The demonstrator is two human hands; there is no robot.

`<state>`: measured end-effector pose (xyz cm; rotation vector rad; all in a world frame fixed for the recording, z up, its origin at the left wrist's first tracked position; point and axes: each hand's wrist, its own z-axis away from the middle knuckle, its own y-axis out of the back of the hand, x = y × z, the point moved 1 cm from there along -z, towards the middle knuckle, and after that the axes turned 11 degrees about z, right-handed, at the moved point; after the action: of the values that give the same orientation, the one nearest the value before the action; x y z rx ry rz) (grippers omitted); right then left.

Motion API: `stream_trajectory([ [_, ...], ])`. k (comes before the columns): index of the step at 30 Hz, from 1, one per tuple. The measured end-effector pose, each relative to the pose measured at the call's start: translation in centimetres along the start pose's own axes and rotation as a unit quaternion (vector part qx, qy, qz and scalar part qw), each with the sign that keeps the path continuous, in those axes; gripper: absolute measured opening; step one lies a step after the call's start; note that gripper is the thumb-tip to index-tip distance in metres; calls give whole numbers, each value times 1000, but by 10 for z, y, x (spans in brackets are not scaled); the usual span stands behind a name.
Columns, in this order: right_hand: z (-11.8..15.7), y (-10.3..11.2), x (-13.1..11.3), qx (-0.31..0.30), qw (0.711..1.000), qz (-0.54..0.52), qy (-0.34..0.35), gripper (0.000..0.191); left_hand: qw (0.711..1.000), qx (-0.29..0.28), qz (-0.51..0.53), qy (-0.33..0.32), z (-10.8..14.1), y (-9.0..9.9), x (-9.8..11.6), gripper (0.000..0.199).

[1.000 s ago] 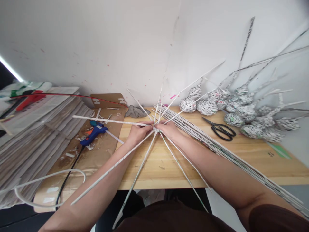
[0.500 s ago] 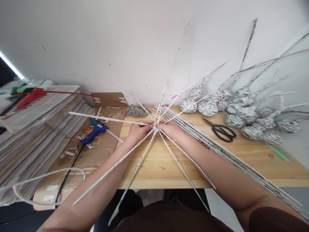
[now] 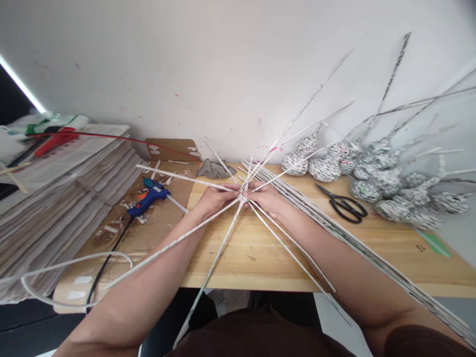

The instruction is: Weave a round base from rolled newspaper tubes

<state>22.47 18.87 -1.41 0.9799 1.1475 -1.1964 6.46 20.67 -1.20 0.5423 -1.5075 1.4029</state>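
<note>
The long paper tube (image 3: 305, 107) angled up from the paper hub (image 3: 242, 198) leans farther right than in the earlier frame. The hub sits between both hands, over the bench (image 3: 256, 272). The left hand (image 3: 214, 201) and right hand (image 3: 266, 199) each have fingers clamped on its near side, probably to keep the fanned spokes (image 3: 213, 265) from slipping. Spare paper tubes (image 3: 316, 214) lie bundled past the right forearm, seemingly out of the way, with scissors (image 3: 332, 195) beyond.

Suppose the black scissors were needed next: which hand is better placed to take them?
Probably the right hand: the scissors lie on its side, just past the bundle of paper sticks. The left hand is farther off; both hold the spread strips' centre.
</note>
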Motion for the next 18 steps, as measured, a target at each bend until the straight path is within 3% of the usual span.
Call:
stream_trajectory([
  [5, 1, 2, 0, -30, 999, -25, 13, 35, 999, -2, 30, 11, -2, 3, -2, 40],
  [18, 3, -2, -4, -3, 999, -32, -22, 35, 1000, 18, 7, -15, -4, 5, -6, 40],
])
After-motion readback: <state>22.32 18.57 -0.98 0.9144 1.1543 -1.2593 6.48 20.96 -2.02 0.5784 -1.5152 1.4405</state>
